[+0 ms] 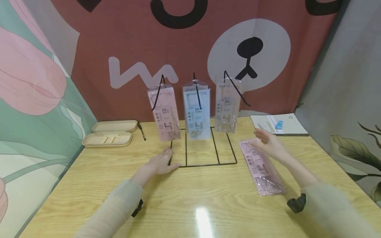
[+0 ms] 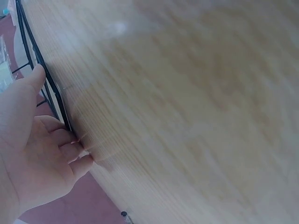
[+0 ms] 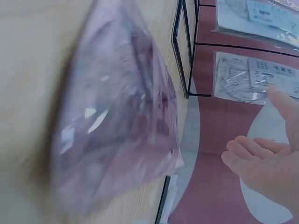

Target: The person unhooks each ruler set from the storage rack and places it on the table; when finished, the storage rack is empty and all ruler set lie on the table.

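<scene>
The likeliest trouble lies with the loose pink packet (image 1: 262, 168), which rests on the bench (image 1: 169, 205) just right of the wire rack (image 1: 202, 165), its upper end below the right hand (image 1: 271, 144). That hand is empty, thumb well apart from lightly bent fingers; a pinch at only the slick outer film could let the packet slip or swing, since the clear wrapper looks crinkly and limp. The left hand (image 1: 160, 162) is also spread rather than gripping, its thumb and fingers touching the rack's base at the front left corner. With that one corner steadied, a sideways knock to the thin black frame could twist it or make it skid on the smooth, glossy wood grain. The wire hooks (image 1: 238, 88) slope toward the person, so a bump might also send the hung pink packet (image 1: 166, 115), the blue packet (image 1: 197, 114) or the greyish see-through packet (image 1: 227, 109) sliding off. All are flat, long rectangles in shiny plastic. Behind the loose one, a small blue ribbed piece (image 1: 278, 125) sits on a flat booklet (image 1: 294, 127), near enough that a careless sweep of the right fingers might topple it.
</scene>
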`<state>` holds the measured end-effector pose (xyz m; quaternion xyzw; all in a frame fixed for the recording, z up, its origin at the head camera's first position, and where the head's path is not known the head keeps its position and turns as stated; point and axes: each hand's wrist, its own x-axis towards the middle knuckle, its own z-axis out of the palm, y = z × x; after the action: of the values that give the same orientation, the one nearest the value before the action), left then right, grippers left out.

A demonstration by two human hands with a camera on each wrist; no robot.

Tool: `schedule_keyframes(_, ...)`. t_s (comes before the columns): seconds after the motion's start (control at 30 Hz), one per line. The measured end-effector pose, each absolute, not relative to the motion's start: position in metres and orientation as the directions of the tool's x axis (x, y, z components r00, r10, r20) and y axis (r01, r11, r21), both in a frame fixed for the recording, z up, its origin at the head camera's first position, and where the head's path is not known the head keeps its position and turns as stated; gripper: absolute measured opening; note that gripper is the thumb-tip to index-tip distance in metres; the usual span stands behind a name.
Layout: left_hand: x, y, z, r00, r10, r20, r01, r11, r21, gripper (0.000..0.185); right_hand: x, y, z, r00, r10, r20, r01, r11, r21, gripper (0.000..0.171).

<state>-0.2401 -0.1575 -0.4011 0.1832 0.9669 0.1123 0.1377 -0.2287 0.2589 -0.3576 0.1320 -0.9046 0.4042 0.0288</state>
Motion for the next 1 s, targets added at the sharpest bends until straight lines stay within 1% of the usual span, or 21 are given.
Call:
schedule_keyframes(0.13, -0.24, -0.158, -0.403, -0.897, 0.383, -0.221, 0.325, 0.909, 0.259, 0.083, -0.248, 0.248, -0.359, -0.965, -0.216, 0.151, -0.252, 0.586, -0.77, 0.074)
schedule_keyframes(0.3, -0.239, -0.158, -0.401, -0.897, 0.388, -0.213, 0.329, 0.906, 0.265, 0.082, -0.27, 0.233, -0.36, -0.968, -0.215, 0.131, -0.231, 0.551, -0.802, 0.076)
schedule_keyframes(0.57, -0.238, -0.157, -0.4, -0.897, 0.389, -0.21, 0.327, 0.904, 0.276, 0.081, -0.294, 0.214, -0.36, -0.981, -0.164, 0.107, -0.177, 0.51, -0.842, 0.082)
schedule_keyframes(0.77, -0.237, -0.157, -0.401, -0.901, 0.385, -0.199, 0.326, 0.905, 0.275, 0.08, -0.307, 0.2, -0.357, -0.985, -0.126, 0.115, -0.159, 0.433, -0.887, 0.074)
schedule_keyframes(0.87, -0.236, -0.158, -0.402, -0.902, 0.383, -0.2, 0.325, 0.907, 0.269, 0.081, -0.31, 0.192, -0.356, -0.99, -0.098, 0.102, -0.135, 0.428, -0.894, 0.067)
schedule_keyframes(1.0, -0.237, -0.158, -0.402, -0.902, 0.385, -0.197, 0.327, 0.906, 0.27, 0.081, -0.309, 0.185, -0.355, -0.989, -0.075, 0.126, -0.146, 0.41, -0.9, 0.052)
